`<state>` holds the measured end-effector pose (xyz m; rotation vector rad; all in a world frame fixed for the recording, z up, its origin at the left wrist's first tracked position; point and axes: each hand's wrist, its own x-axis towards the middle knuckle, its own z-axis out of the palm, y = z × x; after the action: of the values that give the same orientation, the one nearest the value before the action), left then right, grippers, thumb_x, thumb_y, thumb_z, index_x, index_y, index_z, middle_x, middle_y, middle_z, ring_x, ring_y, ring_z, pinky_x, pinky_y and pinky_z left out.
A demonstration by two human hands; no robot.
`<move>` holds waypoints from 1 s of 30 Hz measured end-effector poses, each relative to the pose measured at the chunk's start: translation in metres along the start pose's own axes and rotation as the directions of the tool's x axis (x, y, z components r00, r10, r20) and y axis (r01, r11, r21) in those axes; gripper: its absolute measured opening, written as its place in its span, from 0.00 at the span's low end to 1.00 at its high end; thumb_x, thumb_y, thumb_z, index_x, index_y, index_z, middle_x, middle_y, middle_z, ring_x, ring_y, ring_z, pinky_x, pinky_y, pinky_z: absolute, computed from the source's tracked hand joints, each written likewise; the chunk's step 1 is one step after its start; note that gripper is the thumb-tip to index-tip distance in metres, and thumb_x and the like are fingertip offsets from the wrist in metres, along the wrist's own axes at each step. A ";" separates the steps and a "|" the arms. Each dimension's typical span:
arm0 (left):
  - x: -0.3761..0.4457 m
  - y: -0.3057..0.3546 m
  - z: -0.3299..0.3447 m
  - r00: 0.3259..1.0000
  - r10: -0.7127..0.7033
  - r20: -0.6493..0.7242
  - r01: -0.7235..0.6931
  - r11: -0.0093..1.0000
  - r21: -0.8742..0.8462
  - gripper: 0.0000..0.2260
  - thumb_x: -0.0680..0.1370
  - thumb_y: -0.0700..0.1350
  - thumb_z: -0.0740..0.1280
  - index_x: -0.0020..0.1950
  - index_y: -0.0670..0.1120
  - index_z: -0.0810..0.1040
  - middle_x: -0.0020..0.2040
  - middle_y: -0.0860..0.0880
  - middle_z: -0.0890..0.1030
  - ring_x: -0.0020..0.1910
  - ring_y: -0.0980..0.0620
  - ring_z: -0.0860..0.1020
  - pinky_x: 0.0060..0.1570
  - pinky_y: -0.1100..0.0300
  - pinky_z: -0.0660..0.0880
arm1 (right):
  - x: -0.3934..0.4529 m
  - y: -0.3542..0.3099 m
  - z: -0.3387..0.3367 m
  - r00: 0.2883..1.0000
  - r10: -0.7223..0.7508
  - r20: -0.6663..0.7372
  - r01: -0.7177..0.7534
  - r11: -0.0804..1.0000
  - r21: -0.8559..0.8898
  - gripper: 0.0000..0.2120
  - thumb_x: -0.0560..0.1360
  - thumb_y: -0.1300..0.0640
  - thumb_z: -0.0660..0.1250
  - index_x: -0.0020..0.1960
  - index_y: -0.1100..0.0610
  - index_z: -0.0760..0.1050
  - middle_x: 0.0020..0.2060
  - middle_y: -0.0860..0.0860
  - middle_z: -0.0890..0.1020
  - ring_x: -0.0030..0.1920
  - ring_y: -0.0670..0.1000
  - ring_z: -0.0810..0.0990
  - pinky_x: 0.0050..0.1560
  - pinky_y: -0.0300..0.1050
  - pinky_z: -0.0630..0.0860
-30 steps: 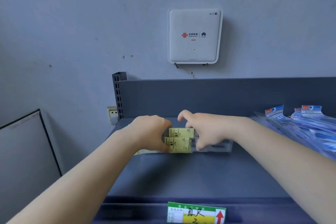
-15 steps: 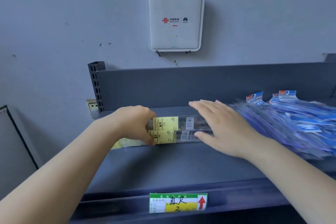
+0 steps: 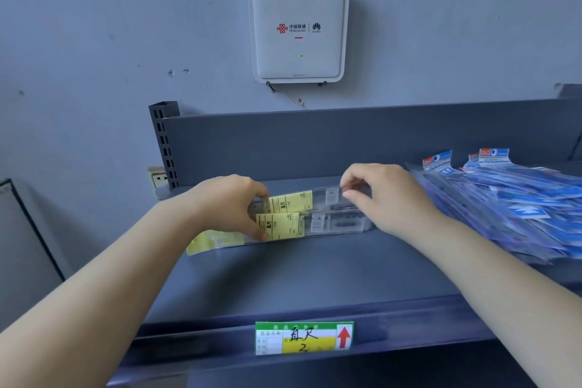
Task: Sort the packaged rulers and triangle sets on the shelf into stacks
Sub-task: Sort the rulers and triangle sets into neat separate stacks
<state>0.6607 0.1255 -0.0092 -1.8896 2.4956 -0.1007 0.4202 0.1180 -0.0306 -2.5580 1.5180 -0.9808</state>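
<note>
- Nearest, your two forearms reach in from the lower corners over the shelf's front lip, where a green and yellow price tag (image 3: 304,338) with a red arrow sits.
- Beyond them, the grey shelf (image 3: 315,274) lies bare up to the packaged rulers (image 3: 310,214), which lie with their long axis running left to right, parallel to the front edge.
- Your left hand (image 3: 226,205) curls round the left end of that stack, thumb low on the front yellow label, fingers over the top.
- Your right hand (image 3: 387,198) pinches the clear wrap of the upper pack at its right end; which layer it holds is hard to tell through the plastic.
- So the rulers lie between your hands, each hand at one end, and squaring the stack likely turns on pressing both ends along that axis.
- Under the left end, a yellowish pack (image 3: 214,241) juts out toward you, out of line.
- Just right of your right hand, the blue triangle sets (image 3: 519,208) lie fanned in a loose heap, touching or nearly touching the rulers' end.
- Farther back, the shelf's back panel rises, then a slotted upright (image 3: 163,142), a wall socket (image 3: 157,178), and a white router (image 3: 298,29) on the grey wall.
</note>
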 end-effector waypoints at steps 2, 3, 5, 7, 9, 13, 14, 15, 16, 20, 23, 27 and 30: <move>0.000 -0.001 -0.001 1.000 0.001 0.001 -0.001 1.000 -0.014 0.16 0.68 0.59 0.73 0.46 0.56 0.69 0.34 0.58 0.71 0.33 0.58 0.69 0.33 0.61 0.65 | 0.002 0.005 -0.006 1.000 0.004 -0.024 -0.003 1.000 0.021 0.07 0.74 0.60 0.66 0.42 0.48 0.75 0.38 0.40 0.79 0.44 0.46 0.78 0.49 0.48 0.76; 0.000 -0.001 -0.001 1.000 -0.003 0.002 0.003 1.000 -0.013 0.17 0.68 0.58 0.73 0.48 0.55 0.71 0.34 0.58 0.71 0.33 0.57 0.69 0.33 0.61 0.65 | 0.002 0.008 -0.011 0.999 -0.002 -0.046 0.004 0.999 0.040 0.08 0.74 0.61 0.67 0.41 0.49 0.75 0.38 0.40 0.79 0.44 0.46 0.79 0.49 0.48 0.76; -0.001 -0.001 -0.002 1.000 -0.018 0.007 0.018 1.000 -0.002 0.22 0.68 0.59 0.73 0.58 0.53 0.74 0.37 0.58 0.72 0.38 0.53 0.71 0.37 0.61 0.68 | 0.002 0.015 -0.025 0.997 -0.012 -0.081 0.018 0.998 0.064 0.10 0.73 0.64 0.67 0.40 0.49 0.75 0.37 0.41 0.79 0.42 0.46 0.79 0.50 0.42 0.75; -0.001 -0.002 0.000 0.999 -0.036 0.008 0.036 0.999 -0.005 0.22 0.68 0.58 0.74 0.58 0.53 0.74 0.38 0.58 0.72 0.41 0.52 0.72 0.39 0.61 0.69 | -0.002 0.021 -0.043 0.996 -0.010 -0.093 0.015 0.998 0.060 0.11 0.73 0.66 0.67 0.40 0.50 0.75 0.37 0.40 0.79 0.40 0.43 0.78 0.46 0.28 0.71; -0.001 -0.004 0.002 0.999 -0.038 -0.017 0.037 0.999 -0.028 0.15 0.67 0.57 0.74 0.44 0.52 0.73 0.34 0.57 0.72 0.37 0.52 0.72 0.34 0.60 0.67 | -0.009 0.029 -0.062 0.995 0.021 -0.098 -0.014 0.997 0.079 0.11 0.73 0.67 0.67 0.41 0.52 0.76 0.37 0.40 0.79 0.39 0.37 0.77 0.44 0.20 0.67; -0.004 -0.004 0.003 0.999 -0.016 -0.031 0.016 1.000 -0.011 0.16 0.68 0.57 0.74 0.37 0.54 0.66 0.33 0.57 0.70 0.33 0.56 0.69 0.33 0.60 0.65 | -0.025 0.044 -0.089 0.994 0.098 -0.041 -0.093 0.991 0.096 0.13 0.72 0.66 0.69 0.38 0.48 0.76 0.37 0.42 0.83 0.41 0.34 0.79 0.46 0.24 0.69; -0.004 -0.004 0.003 1.000 -0.016 -0.025 0.015 1.000 -0.018 0.13 0.68 0.57 0.74 0.40 0.55 0.70 0.35 0.57 0.72 0.35 0.55 0.71 0.35 0.60 0.67 | -0.028 0.046 -0.089 0.993 0.116 -0.011 -0.115 0.991 0.074 0.14 0.72 0.66 0.69 0.38 0.47 0.76 0.38 0.43 0.83 0.43 0.39 0.80 0.49 0.30 0.71; -0.005 -0.004 0.003 1.000 -0.014 -0.025 0.013 1.000 -0.018 0.13 0.68 0.57 0.73 0.46 0.56 0.74 0.37 0.57 0.74 0.37 0.54 0.73 0.37 0.59 0.69 | -0.032 0.046 -0.086 0.991 0.135 0.019 -0.136 0.989 0.054 0.14 0.72 0.66 0.70 0.38 0.47 0.76 0.39 0.44 0.84 0.44 0.44 0.81 0.51 0.37 0.73; -0.005 -0.004 0.003 1.000 -0.017 -0.019 0.016 1.000 -0.013 0.16 0.68 0.58 0.73 0.52 0.55 0.75 0.40 0.56 0.75 0.40 0.52 0.74 0.40 0.59 0.71 | -0.035 0.046 -0.082 0.988 0.151 0.043 -0.153 0.987 0.042 0.14 0.72 0.67 0.70 0.38 0.47 0.76 0.41 0.46 0.84 0.46 0.48 0.81 0.52 0.41 0.74; -0.007 -0.004 0.003 0.999 -0.002 -0.036 0.003 0.999 0.034 0.22 0.67 0.58 0.74 0.58 0.54 0.74 0.43 0.56 0.76 0.43 0.51 0.74 0.40 0.59 0.70 | -0.036 0.039 -0.057 0.988 0.143 0.066 -0.140 0.989 -0.057 0.14 0.71 0.65 0.70 0.37 0.45 0.74 0.38 0.44 0.82 0.43 0.49 0.81 0.51 0.47 0.75; -0.008 -0.005 0.004 0.999 0.018 -0.026 -0.015 0.996 0.084 0.25 0.67 0.57 0.74 0.61 0.54 0.73 0.48 0.55 0.78 0.45 0.50 0.75 0.40 0.59 0.72 | -0.028 0.030 -0.039 0.995 0.081 0.061 -0.073 0.989 -0.131 0.06 0.71 0.62 0.70 0.40 0.51 0.78 0.36 0.45 0.79 0.43 0.50 0.79 0.50 0.48 0.75; -0.011 -0.005 0.004 0.998 0.050 0.050 -0.055 0.992 0.111 0.31 0.67 0.54 0.76 0.66 0.54 0.68 0.55 0.53 0.78 0.46 0.51 0.74 0.39 0.60 0.71 | -0.017 0.021 -0.015 0.993 0.039 0.110 -0.015 0.977 -0.211 0.02 0.72 0.57 0.69 0.41 0.51 0.78 0.36 0.43 0.74 0.43 0.49 0.74 0.47 0.45 0.73; -0.013 -0.009 -0.001 0.986 0.092 0.139 -0.092 0.996 -0.010 0.36 0.66 0.53 0.77 0.69 0.55 0.65 0.58 0.54 0.76 0.49 0.54 0.72 0.44 0.62 0.69 | -0.012 0.018 -0.008 0.983 0.094 0.157 -0.060 0.975 -0.212 0.02 0.73 0.56 0.68 0.42 0.51 0.78 0.34 0.41 0.74 0.44 0.48 0.75 0.45 0.44 0.73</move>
<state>0.6730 0.1357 -0.0082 -1.7144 2.4854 0.0354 0.3977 0.1203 -0.0361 -2.6112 1.7389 -0.6131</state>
